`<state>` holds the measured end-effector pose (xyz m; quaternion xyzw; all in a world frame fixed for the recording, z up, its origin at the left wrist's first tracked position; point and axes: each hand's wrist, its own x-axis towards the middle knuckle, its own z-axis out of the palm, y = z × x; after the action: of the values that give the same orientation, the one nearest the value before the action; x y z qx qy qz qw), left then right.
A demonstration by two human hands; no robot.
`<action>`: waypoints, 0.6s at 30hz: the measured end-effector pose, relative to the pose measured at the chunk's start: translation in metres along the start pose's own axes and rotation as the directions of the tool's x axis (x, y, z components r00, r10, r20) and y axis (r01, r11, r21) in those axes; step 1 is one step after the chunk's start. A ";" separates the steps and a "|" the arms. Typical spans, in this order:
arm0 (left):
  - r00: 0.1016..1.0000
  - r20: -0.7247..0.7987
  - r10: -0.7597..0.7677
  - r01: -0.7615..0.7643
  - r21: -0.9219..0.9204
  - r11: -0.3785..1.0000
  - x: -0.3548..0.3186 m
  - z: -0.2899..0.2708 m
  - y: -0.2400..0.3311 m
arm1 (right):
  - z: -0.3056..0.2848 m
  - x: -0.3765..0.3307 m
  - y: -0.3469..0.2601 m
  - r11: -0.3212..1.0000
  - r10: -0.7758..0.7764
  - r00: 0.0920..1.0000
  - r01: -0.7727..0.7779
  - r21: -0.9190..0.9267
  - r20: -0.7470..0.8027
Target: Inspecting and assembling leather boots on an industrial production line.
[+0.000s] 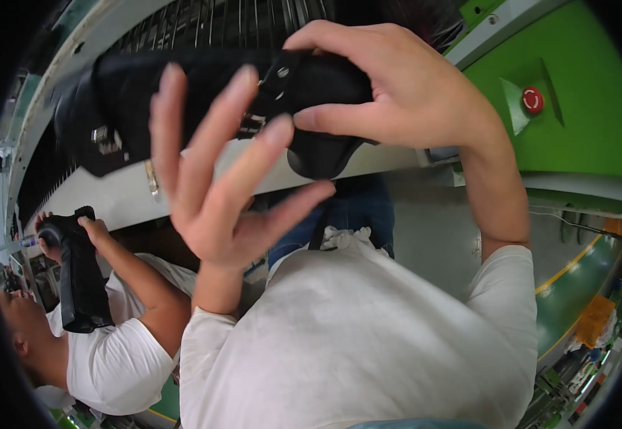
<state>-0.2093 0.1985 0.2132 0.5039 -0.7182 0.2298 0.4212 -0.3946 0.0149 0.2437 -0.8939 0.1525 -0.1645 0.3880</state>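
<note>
- head view: the black boot (pixel 203 100) is what i see first, lying sideways high in the frame, in front of the pale edge of the conveyor (pixel 111 196).
- my right hand (pixel 404 86) is closed round the boot's right end, fingers curled over the top and the thumb pressed underneath against the dark rounded part.
- my left hand (pixel 218 179) is wide open, fingers spread and palm facing me, in front of the boot's middle; it holds nothing, and i cannot tell whether the fingertips touch the boot.
- small metal buckles show on the boot just beside my left fingers.
- below the hands i see my white shirt (pixel 368 336) filling the lower middle.
- at the lower left a co-worker's hand (pixel 96 232) grips a second black boot (pixel 78 279), held upright, near the conveyor edge.
- the co-worker also wears a white shirt.
- behind my right hand there is a green machine panel (pixel 582 136) with a red button (pixel 532 100), well apart from the boot.
- a grey floor with a yellow line (pixel 568 266) runs at the right.
</note>
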 end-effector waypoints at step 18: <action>0.828 0.527 -0.193 0.127 0.159 0.979 0.054 0.015 -0.059 | 0.113 0.004 0.080 0.797 0.211 0.684 0.293 0.527 -0.699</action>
<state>-0.1678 0.1358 0.2442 0.6304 -0.7480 0.0843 0.1895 -0.3556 0.0337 0.1119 -0.5848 0.2115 -0.5542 0.5533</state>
